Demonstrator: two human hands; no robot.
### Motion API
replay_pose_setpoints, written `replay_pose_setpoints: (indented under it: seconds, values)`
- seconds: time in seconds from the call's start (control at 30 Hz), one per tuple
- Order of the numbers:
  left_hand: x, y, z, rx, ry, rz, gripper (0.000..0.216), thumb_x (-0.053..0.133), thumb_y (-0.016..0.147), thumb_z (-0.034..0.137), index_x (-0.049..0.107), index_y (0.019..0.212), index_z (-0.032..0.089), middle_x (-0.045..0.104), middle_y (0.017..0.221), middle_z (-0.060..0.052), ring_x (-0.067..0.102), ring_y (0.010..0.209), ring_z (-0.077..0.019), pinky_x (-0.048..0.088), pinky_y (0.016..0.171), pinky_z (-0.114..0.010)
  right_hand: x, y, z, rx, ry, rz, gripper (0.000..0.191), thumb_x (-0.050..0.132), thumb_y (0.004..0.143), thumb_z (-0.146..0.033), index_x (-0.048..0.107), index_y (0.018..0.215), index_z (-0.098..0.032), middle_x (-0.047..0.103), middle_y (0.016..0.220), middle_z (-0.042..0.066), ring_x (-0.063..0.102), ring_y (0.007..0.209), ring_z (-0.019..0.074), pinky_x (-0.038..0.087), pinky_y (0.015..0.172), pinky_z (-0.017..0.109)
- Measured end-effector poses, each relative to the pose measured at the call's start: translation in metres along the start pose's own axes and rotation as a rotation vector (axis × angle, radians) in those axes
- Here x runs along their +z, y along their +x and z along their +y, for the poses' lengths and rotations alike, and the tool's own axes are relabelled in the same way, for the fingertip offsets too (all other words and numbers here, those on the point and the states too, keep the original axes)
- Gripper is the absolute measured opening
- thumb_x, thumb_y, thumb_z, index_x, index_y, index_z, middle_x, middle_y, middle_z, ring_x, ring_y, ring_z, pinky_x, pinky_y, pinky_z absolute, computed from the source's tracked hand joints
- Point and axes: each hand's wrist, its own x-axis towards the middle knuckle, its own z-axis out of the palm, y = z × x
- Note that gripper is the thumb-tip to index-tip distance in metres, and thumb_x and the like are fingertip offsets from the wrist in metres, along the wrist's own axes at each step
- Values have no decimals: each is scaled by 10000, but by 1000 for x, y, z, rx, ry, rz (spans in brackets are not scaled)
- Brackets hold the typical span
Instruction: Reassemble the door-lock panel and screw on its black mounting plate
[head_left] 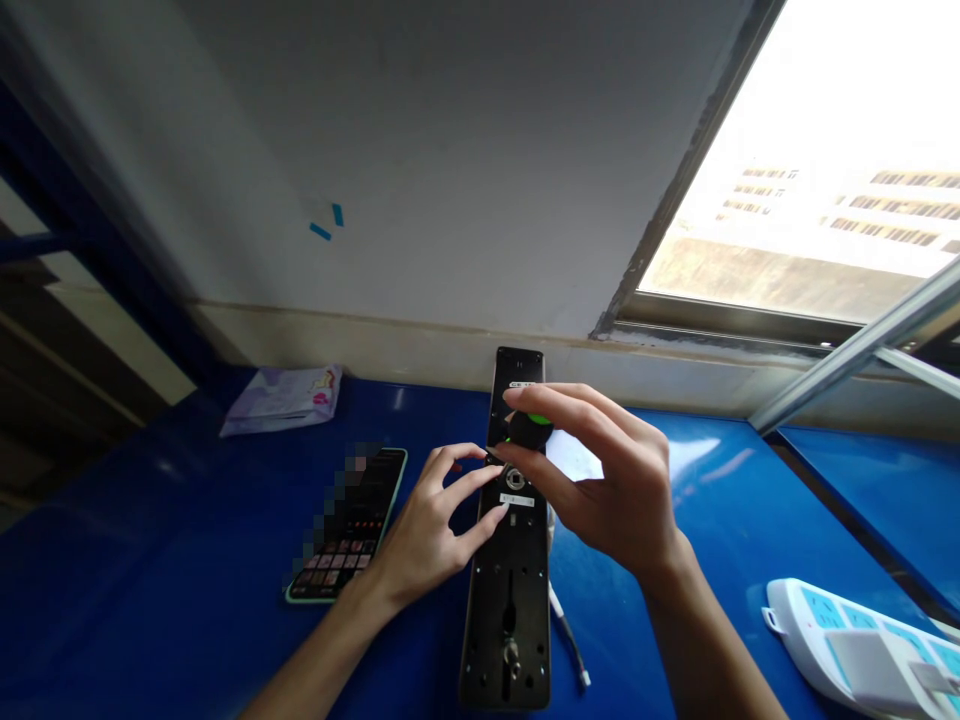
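A long black smart lock panel (512, 590) lies on the blue tabletop, its back face up, with a white label, screw holes and a metal post near the close end. My right hand (611, 470) pinches the black and green handle of a screwdriver (531, 430) above the upper half of the panel. The screwdriver's tip is hidden. Fingers apart, my left hand (442, 510) rests its fingertips on the panel's left side, just below the screwdriver. A cable (570, 635) with a white plug trails out along the right side of the panel.
A phone (349, 530) with a lit screen lies left of my left hand. Behind it sits a purple packet (283, 398). At the lower right is a white power strip (847, 640) with an adapter in it. A metal bar (847, 350) slants by the window.
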Motion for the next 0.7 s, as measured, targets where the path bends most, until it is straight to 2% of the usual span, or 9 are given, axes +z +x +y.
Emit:
replay_pose_setpoints:
  seconds: [0.2, 0.4, 0.43, 0.5, 0.57, 0.63, 0.7]
  values:
    - [1, 1, 0, -21, -34, 14, 315, 742, 953, 286, 739, 1265, 245, 612, 1341, -115, 646, 1278, -313, 604, 1088, -482, 4, -1, -2, -15, -29, -26, 270, 777, 959, -182, 708, 1213, -244, 815, 1111, 69, 795, 963, 178, 674, 832, 289]
    - [2, -2, 2, -52, -59, 29, 328, 740, 954, 282, 741, 1282, 266, 605, 1330, -100, 666, 1237, -283, 612, 1077, -451, 3, 1, 1, 56, -51, -10, 326, 822, 932, -236, 736, 1247, -216, 763, 1068, 90, 753, 877, 164, 657, 775, 297]
    - [3, -3, 2, -67, -62, 35, 347, 739, 956, 289, 731, 1302, 275, 601, 1349, -98, 663, 1251, -283, 608, 1085, -454, 1, 1, 1, 78, -38, -21, 342, 787, 959, -225, 727, 1296, -220, 762, 1111, 99, 758, 920, 171, 658, 800, 306]
    - [4, -5, 3, -117, -80, 44, 406, 738, 958, 306, 697, 1362, 289, 586, 1414, -99, 648, 1303, -292, 591, 1114, -467, -4, -1, 0, 113, 52, -85, 422, 633, 1032, -137, 660, 1438, -248, 742, 1334, 119, 744, 1181, 213, 650, 959, 365]
    - [6, -8, 4, -183, -117, 33, 467, 734, 960, 328, 654, 1420, 301, 565, 1487, -98, 628, 1358, -301, 571, 1146, -474, -7, -2, -1, 135, 176, -115, 521, 553, 1040, -64, 614, 1504, -293, 702, 1465, 88, 693, 1328, 240, 625, 1061, 423]
    - [8, -9, 4, -244, -171, 4, 505, 725, 965, 348, 621, 1458, 309, 548, 1545, -96, 608, 1400, -306, 556, 1166, -470, -7, -3, -1, 153, 231, -66, 522, 623, 1005, -44, 675, 1443, -322, 750, 1380, 63, 741, 1237, 237, 649, 1005, 415]
    - [10, -10, 4, -287, -227, -24, 524, 710, 974, 370, 597, 1483, 316, 547, 1577, -90, 590, 1429, -308, 548, 1174, -466, -5, -3, 0, 163, 174, 26, 446, 782, 920, -74, 776, 1298, -310, 786, 1144, 51, 773, 993, 203, 661, 831, 359]
